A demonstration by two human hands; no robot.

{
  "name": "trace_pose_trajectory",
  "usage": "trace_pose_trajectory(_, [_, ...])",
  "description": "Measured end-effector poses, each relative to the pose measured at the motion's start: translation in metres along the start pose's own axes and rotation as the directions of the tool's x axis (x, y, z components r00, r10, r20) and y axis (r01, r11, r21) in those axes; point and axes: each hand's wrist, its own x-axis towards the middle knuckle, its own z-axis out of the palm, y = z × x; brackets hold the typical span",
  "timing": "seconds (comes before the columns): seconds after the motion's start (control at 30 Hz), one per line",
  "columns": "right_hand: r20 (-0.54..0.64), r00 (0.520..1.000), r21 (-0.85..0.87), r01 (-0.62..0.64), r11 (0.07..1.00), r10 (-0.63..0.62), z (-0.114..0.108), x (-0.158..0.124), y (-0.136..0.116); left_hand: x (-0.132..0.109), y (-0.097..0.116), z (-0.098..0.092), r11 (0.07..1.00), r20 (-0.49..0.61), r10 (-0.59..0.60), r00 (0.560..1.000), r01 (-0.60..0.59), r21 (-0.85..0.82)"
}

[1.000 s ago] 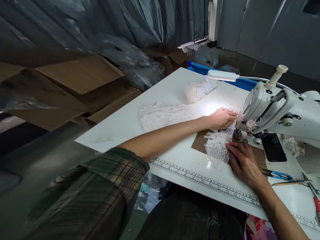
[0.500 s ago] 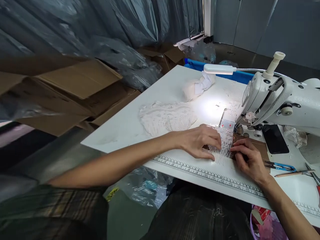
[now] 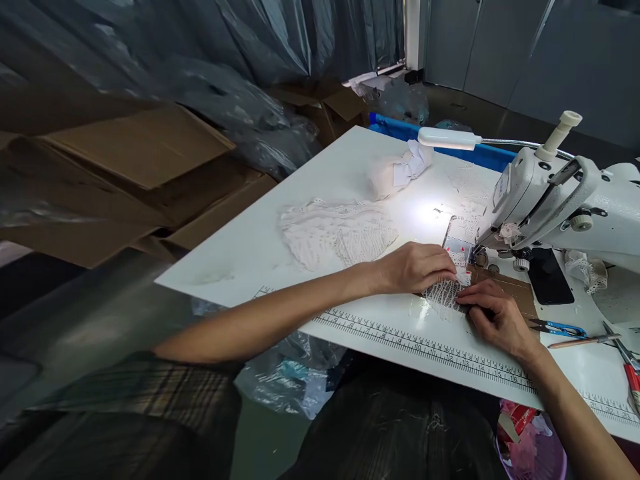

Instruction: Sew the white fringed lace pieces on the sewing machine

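A small piece of white lace fabric (image 3: 443, 297) lies just in front of the needle area of a white sewing machine (image 3: 550, 193). My left hand (image 3: 423, 267) pinches the fabric's upper edge, fingers and thumb drawn together. At the fabric's right side, my right hand (image 3: 495, 313) has its fingertips pressed together on the edge, beside a brown board (image 3: 520, 293). Part of the fabric is hidden under my left fingers. More white lace (image 3: 335, 233) is spread flat on the table to the left.
On the white table (image 3: 215, 273) are a bundle of pale fabric (image 3: 395, 173), a black phone (image 3: 550, 277), blue thread snips (image 3: 560, 329), a pencil (image 3: 583, 342) and a red-handled tool (image 3: 631, 383). A lamp (image 3: 449, 138) shines above. Cardboard boxes (image 3: 145, 147) stand left.
My left hand has gone from spread over the lace to a pinch at its upper edge, lifting that edge somewhat. My right hand has stayed nearly in place. The view has shifted slightly.
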Motion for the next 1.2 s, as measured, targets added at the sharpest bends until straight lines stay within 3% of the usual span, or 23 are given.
trace_pose_trajectory(0.13, [-0.092, 0.989, 0.089, -0.107, 0.990, 0.115, -0.004, 0.000, 0.007, -0.009, 0.002, 0.016, 0.972, 0.112, 0.141, 0.984, -0.158, 0.172])
trace_pose_trajectory(0.23, [-0.197, 0.969, 0.060, -0.139, 0.988, 0.148, -0.008, 0.005, 0.011, -0.016, 0.002, 0.019, 0.975, 0.175, 0.135, 0.975, -0.162, 0.150])
trace_pose_trajectory(0.3, [-0.168, 0.982, -0.026, -0.093, 0.995, 0.087, -0.008, 0.009, 0.011, -0.018, 0.003, 0.018, 0.982, 0.188, 0.127, 0.974, -0.150, 0.117])
trace_pose_trajectory(0.4, [-0.034, 0.999, -0.184, 0.019, 0.983, -0.026, -0.004, 0.010, 0.009, -0.018, 0.005, 0.015, 0.978, 0.181, 0.150, 0.972, -0.173, 0.116])
trace_pose_trajectory(0.57, [0.027, 1.000, -0.421, 0.013, 0.907, -0.001, 0.000, -0.003, 0.011, -0.016, 0.010, 0.014, 0.965, 0.155, 0.222, 0.963, -0.240, 0.108])
trace_pose_trajectory(0.83, [0.026, 0.998, -0.365, 0.061, 0.929, -0.056, -0.005, 0.011, 0.015, -0.016, 0.007, 0.014, 0.981, 0.038, 0.166, 0.985, -0.169, 0.096])
trace_pose_trajectory(0.97, [0.120, 0.985, -0.352, 0.159, 0.922, -0.124, 0.003, 0.024, 0.016, -0.014, 0.010, 0.013, 0.982, 0.092, 0.176, 0.980, -0.182, 0.058])
trace_pose_trajectory(1.07, [0.143, 0.988, -0.405, 0.105, 0.908, -0.051, 0.010, 0.023, 0.016, -0.013, 0.013, 0.011, 0.984, 0.128, 0.167, 0.978, -0.172, 0.034])
trace_pose_trajectory(1.2, [0.077, 0.997, -0.464, 0.020, 0.886, 0.018, 0.010, 0.011, 0.013, -0.017, 0.013, 0.010, 0.991, 0.193, 0.133, 0.972, -0.135, -0.001])
